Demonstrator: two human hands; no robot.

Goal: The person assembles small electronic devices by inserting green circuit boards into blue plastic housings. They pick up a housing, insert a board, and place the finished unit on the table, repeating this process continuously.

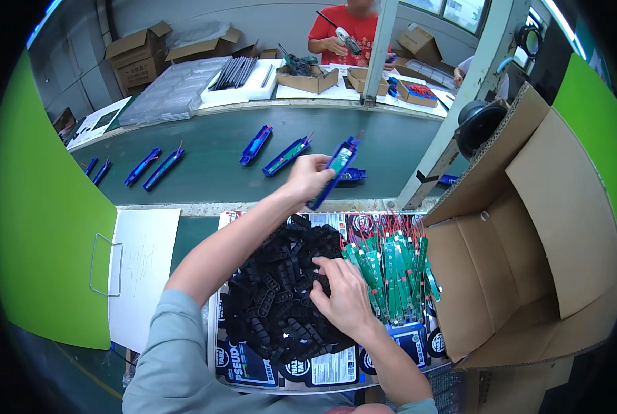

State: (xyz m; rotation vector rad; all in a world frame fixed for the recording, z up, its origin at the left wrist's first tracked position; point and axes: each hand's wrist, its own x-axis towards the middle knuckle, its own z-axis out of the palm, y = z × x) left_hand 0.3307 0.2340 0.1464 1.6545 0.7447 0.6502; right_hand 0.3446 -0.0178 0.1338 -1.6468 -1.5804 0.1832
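My left hand (310, 181) is closed on a blue plastic casing (337, 169) with a green circuit board inside. It holds the casing tilted over the near side of the green conveyor belt. My right hand (347, 295) rests over a heap of small black plastic parts (274, 290), thumb and forefinger apart at the pile. Between those fingertips only black parts show, and none is plainly gripped. Just right of that hand lies a bundle of green circuit boards (394, 276) with red wires.
More blue casings (256, 145) lie along the conveyor belt (205, 176). An open cardboard box (481, 276) stands at the right. A white board (139, 276) is at the left, beside a green panel (46, 207). Across the belt, a person in red (353, 34) holds a tool.
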